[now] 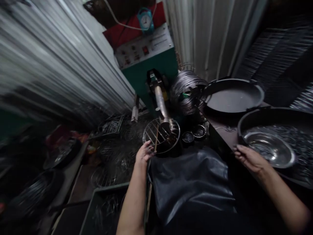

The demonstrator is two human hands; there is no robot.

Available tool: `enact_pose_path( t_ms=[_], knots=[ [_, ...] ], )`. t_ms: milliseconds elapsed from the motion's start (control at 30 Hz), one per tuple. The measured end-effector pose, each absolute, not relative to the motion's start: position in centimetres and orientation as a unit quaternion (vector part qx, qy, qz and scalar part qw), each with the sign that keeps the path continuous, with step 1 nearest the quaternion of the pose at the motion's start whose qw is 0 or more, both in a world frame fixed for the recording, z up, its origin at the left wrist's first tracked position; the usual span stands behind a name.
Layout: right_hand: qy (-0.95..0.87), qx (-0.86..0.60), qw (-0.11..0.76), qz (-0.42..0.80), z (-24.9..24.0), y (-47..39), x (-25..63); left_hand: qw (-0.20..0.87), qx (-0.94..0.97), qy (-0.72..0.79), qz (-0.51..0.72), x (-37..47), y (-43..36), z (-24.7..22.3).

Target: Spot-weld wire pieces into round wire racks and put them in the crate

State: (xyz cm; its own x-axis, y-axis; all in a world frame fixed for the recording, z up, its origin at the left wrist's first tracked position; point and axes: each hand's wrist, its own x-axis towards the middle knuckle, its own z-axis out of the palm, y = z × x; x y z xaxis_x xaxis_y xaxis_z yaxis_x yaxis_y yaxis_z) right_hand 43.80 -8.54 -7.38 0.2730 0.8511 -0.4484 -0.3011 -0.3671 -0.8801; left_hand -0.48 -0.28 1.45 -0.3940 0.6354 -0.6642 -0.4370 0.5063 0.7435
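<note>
A round wire basket (177, 128) with parallel bars across it sits in front of a metal tube (160, 101) that juts from a green machine (135, 78). My left hand (145, 152) is closed at the basket's near left rim, its fingers curled on the wire. Beside the rim of a large dark basin (241, 122), my right hand (251, 159) has its fingers drawn together. Anything between them is too small or blurred to make out. Inside that basin, a shiny metal bowl (281, 151) rests on many small metal pieces.
A coil of wire (188, 85) stands right of the machine. Behind the basin is a wide shallow pan (232, 98). Two small dishes of metal bits, one a round dish (187, 137), lie below the coil. A green crate (94, 202) stands at lower left. Dark sheeting (190, 182) covers my lap.
</note>
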Motion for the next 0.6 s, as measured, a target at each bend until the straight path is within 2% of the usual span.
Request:
enact_pose_path(
  t_ms=[67,133,233,300,367,467,600],
  knots=[
    [-0.260,-0.592,0.435,0.627,-9.1,-9.0,39.7,0.556,0.071,0.667,0.491,-0.7,-0.1,1.3],
    [-0.326,-0.608,0.390,0.610,-10.0,-9.0,36.8,0.571,0.076,0.656,0.487,-1.1,0.0,1.1],
    [-0.400,-0.598,0.432,0.544,-8.2,-7.4,33.8,0.583,0.092,0.645,0.485,-1.7,0.1,0.9],
    [-0.436,-0.552,0.488,0.516,-5.3,-5.6,31.5,0.587,0.100,0.638,0.488,-1.9,0.2,0.7],
    [-0.480,-0.499,0.505,0.515,-2.5,-3.7,28.5,0.592,0.104,0.631,0.491,-2.0,0.3,0.6],
    [-0.555,-0.443,0.477,0.517,-0.4,-1.3,23.7,0.596,0.112,0.625,0.492,-2.2,0.4,0.6],
    [-0.629,-0.454,0.414,0.478,-1.1,0.5,20.5,0.588,0.136,0.615,0.507,-2.4,0.7,0.7]
  ],
)
